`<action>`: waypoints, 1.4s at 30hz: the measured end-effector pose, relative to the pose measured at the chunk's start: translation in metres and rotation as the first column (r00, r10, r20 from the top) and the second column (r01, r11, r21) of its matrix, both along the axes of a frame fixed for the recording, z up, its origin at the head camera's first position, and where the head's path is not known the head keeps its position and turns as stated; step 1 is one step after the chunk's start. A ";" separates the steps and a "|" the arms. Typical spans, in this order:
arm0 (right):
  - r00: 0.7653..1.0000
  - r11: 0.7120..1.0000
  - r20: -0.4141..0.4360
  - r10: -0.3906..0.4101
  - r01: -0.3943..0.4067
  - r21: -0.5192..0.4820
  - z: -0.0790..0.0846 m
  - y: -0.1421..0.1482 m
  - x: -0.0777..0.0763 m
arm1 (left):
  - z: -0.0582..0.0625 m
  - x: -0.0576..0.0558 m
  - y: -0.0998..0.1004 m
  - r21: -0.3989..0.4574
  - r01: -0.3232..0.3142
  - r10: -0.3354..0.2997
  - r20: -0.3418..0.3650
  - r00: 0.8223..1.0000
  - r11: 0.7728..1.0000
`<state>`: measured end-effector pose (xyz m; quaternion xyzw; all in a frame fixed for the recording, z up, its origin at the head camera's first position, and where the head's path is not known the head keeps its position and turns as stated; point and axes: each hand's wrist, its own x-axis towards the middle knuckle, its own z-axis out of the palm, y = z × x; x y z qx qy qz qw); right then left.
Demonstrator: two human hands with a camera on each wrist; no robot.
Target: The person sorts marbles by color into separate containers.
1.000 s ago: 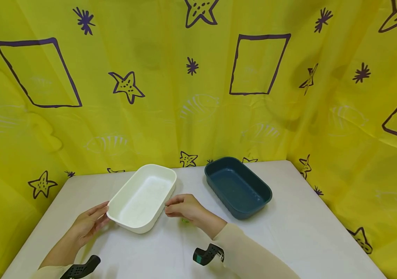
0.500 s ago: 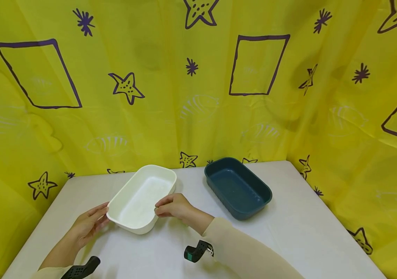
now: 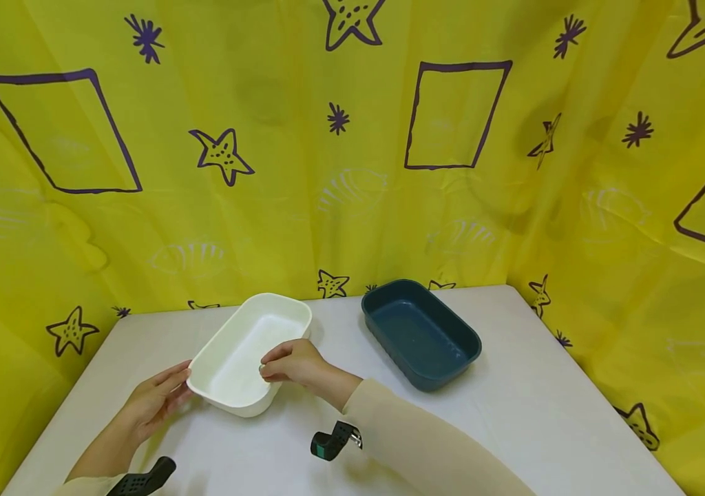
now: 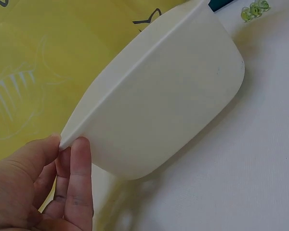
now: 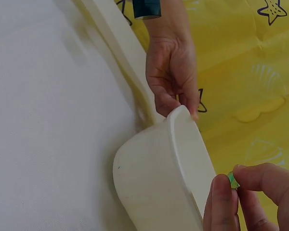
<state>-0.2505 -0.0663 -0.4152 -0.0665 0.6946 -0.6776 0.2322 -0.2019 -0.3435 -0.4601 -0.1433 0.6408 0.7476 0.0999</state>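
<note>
A white plastic tub with rounded corners stands left of centre on the table. At its near left corner my left hand grips the rim, thumb on top and fingers beneath, as the left wrist view shows. My right hand is over the tub's right side in the head view. Between its thumb and fingertips it pinches a small green glass marble, mostly covered by the fingers. Beyond the tub in the left wrist view, a little group of clear green marbles lies on the table; the head view hides them.
A dark blue tub of similar shape stands right of the white one. White cloth covers the table. Behind and at the sides hangs a yellow curtain with starfish prints. Each wrist carries a black camera mount.
My right hand has moved left, from outside the white tub's right wall to over its inside. The left hand stays on the rim. The table marbles have gone behind my right arm.
</note>
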 end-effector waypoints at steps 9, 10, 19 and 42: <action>0.999 0.999 -0.016 -0.032 0.033 0.019 -0.003 -0.012 -0.004 | -0.001 0.001 -0.002 0.044 -0.005 0.005 0.001 1.000 0.999; 0.999 0.999 -0.020 -0.035 0.035 0.018 -0.003 -0.013 -0.004 | -0.001 0.001 -0.002 0.040 -0.008 0.008 0.005 1.000 0.999; 1.000 1.000 -0.022 -0.006 0.006 0.028 -0.002 -0.022 -0.008 | -0.001 0.002 -0.004 0.034 -0.006 0.006 0.012 1.000 0.999; 0.998 0.998 0.043 -0.045 0.043 0.053 -0.004 -0.045 -0.015 | 0.000 -0.002 -0.002 0.027 0.001 -0.001 -0.003 1.000 1.000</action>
